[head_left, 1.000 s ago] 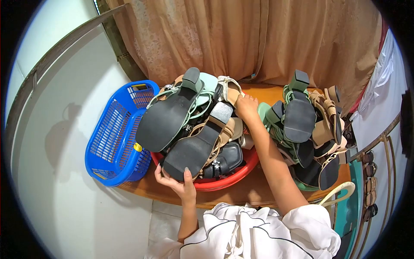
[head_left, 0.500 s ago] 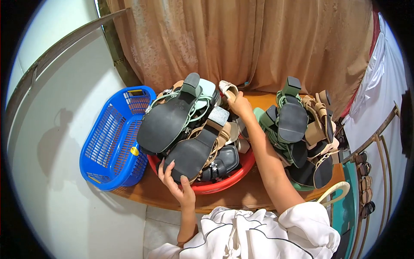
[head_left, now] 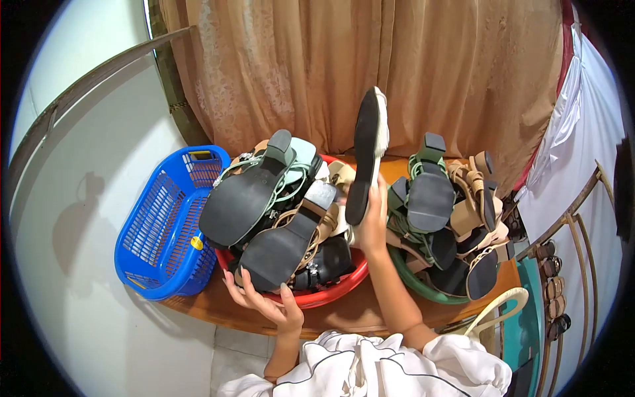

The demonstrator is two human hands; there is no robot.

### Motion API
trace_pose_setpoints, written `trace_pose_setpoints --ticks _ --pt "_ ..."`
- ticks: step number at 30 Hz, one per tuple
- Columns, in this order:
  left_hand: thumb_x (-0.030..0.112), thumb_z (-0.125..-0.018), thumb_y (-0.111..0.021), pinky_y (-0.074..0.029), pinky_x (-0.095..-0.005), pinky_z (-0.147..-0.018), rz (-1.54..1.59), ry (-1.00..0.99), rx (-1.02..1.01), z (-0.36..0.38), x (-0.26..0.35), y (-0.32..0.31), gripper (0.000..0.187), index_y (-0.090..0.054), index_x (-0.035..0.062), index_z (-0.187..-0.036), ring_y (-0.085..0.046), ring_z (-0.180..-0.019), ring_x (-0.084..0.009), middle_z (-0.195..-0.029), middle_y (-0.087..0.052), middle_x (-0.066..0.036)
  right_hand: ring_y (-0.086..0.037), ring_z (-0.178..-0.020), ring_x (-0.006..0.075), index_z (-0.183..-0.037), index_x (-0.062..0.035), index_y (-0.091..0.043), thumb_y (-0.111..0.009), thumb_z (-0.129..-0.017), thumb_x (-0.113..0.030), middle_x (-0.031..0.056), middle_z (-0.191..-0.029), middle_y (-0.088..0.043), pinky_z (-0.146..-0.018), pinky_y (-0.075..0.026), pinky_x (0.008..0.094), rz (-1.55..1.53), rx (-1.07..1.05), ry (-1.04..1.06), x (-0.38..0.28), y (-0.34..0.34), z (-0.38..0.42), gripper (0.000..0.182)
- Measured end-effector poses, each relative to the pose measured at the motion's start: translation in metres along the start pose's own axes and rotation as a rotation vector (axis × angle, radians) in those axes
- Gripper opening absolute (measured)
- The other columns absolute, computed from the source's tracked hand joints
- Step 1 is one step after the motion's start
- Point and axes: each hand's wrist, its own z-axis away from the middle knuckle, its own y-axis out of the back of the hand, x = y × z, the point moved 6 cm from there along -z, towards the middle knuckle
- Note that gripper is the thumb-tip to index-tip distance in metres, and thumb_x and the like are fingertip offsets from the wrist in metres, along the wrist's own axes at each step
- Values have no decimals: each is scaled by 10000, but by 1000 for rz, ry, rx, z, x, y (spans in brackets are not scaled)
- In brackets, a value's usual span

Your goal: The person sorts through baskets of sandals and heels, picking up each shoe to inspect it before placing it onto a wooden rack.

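My right hand is closed around the heel end of a white flat shoe, raised upright with its black sole turned to the left. My left hand has its fingers spread against the toe end of a black-soled heeled sandal and over the front rim of a red basin. That basin is heaped with sandals. On top lies a green-strapped heeled sandal, sole up. A black sandal with a shiny ornament sits lower in the pile.
A blue plastic basket stands at the left. To the right, a green basin is piled with green and tan heeled sandals. All rest on a wooden table before a brown curtain. A shoe rack stands far right.
My right hand has lifted the white shoe from the back of the red basin and turned it upright. My left hand stays at the front rim. The view has shifted slightly.
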Motion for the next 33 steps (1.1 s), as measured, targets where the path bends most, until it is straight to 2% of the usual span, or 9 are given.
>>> trace_pose_setpoints --ticks 9,12,19,20,24,26,27,30,33 --pt "239 -784 -454 -68 -481 -1035 218 -290 68 27 64 -34 636 -232 5 -1333 -113 -1293 -347 -1385 -107 -234 -516 -1012 281 -1270 -27 -214 -376 -876 -411 251 -1158 -434 -803 -475 407 -320 -175 2 -82 38 99 573" --pt "261 -800 -451 -70 -499 -1024 364 -320 -55 46 108 -63 641 -222 9 -1344 -100 -1293 -371 -1396 -105 -238 -531 -901 258 -1254 -50 -291 -444 -766 -579 186 -1085 -459 -735 -485 392 -243 -5 -59 -103 83 130 736" --pt "244 -728 -516 -109 -543 -1008 943 -346 -279 126 221 -116 691 -249 43 -1333 -126 -1259 -435 -1344 -98 -305 -520 -803 212 -1118 39 -385 -355 -759 -672 147 -1014 -447 -674 -463 327 -14 377 359 -176 214 206 797" --pt "382 -767 -469 -250 -478 -985 981 -375 -236 140 240 -121 674 -309 15 -1310 -163 -1277 -397 -1356 -177 -284 -519 -800 210 -1116 38 -383 -358 -765 -662 146 -1011 -447 -672 -463 323 48 462 416 -186 234 220 784" --pt "161 -712 -545 -228 -449 -1005 1270 -388 -697 207 314 -143 685 -275 34 -1328 -211 -1249 -392 -1342 -165 -266 -511 -821 203 -1169 24 -322 -443 -812 -524 152 -1033 -447 -678 -460 312 441 817 654 -231 307 282 665" --pt "150 -726 -575 -217 -465 -1002 1294 -349 -985 246 348 -155 629 -324 21 -1288 -219 -1235 -397 -1331 -177 -262 -494 -859 194 -1233 -1 -247 -501 -837 -373 155 -1065 -441 -692 -452 304 626 1008 737 -243 344 322 600" --pt "153 -732 -599 -222 -481 -994 1268 -342 -1130 264 366 -159 600 -353 10 -1261 -243 -1219 -408 -1320 -180 -260 -463 -916 194 -1268 6 -245 -502 -847 -286 151 -1126 -423 -808 -402 311 709 1030 696 -247 361 342 573" --pt "96 -748 -578 -200 -447 -1009 1287 -312 -1342 321 405 -168 601 -324 5 -1286 -235 -1232 -378 -1344 -189 -230 -419 -1026 219 -1230 23 -352 -561 -804 -144 126 -1137 -428 -904 -330 338 923 1376 498 -256 417 405 503" --pt "93 -765 -584 -216 -432 -1010 1250 -347 -1499 372 434 -168 603 -314 20 -1299 -242 -1231 -361 -1343 -187 -202 -435 -1025 317 -1196 -19 -422 -629 -761 -153 173 -1108 -457 -888 -344 398 1562 1592 296 -295 452 449 500"
